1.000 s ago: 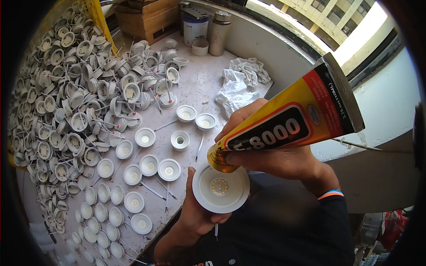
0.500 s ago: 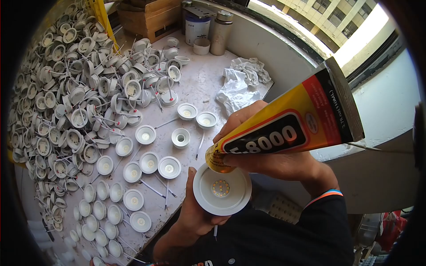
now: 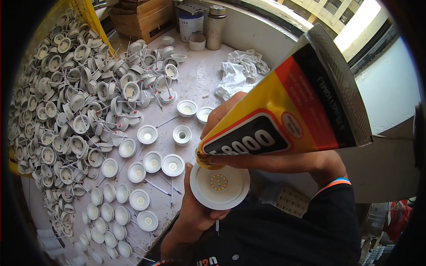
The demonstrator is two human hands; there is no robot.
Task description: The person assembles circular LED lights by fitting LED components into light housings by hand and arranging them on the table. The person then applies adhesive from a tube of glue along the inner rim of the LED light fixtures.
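Note:
My left hand (image 3: 195, 217) grips a round white LED lamp housing (image 3: 218, 197) from below and the side. Its open face is turned up toward me, showing a ring of small yellow LEDs in the middle, and a short wire hangs beneath. Wrapped in my right hand (image 3: 284, 162) is a large yellow, red and black glue tube (image 3: 284, 106) marked 8000. Its narrow end points down at the upper rim of the housing, and my fingers and the tube hide the nozzle tip. Whether any glue is coming out cannot be seen.
On the table (image 3: 195, 75) lies a big heap of white lamp housings (image 3: 80, 99) with wires. Several housings (image 3: 172, 165) stand face up nearer me. Crumpled white paper (image 3: 233, 80), a metal flask (image 3: 216, 29), a paint-like can (image 3: 191, 25) and a cardboard box (image 3: 142, 20) are farther back.
The glue tube has come up nearer the camera, its narrow end moving slightly left along the housing's upper rim. The housing in my left hand has shifted slightly left and up.

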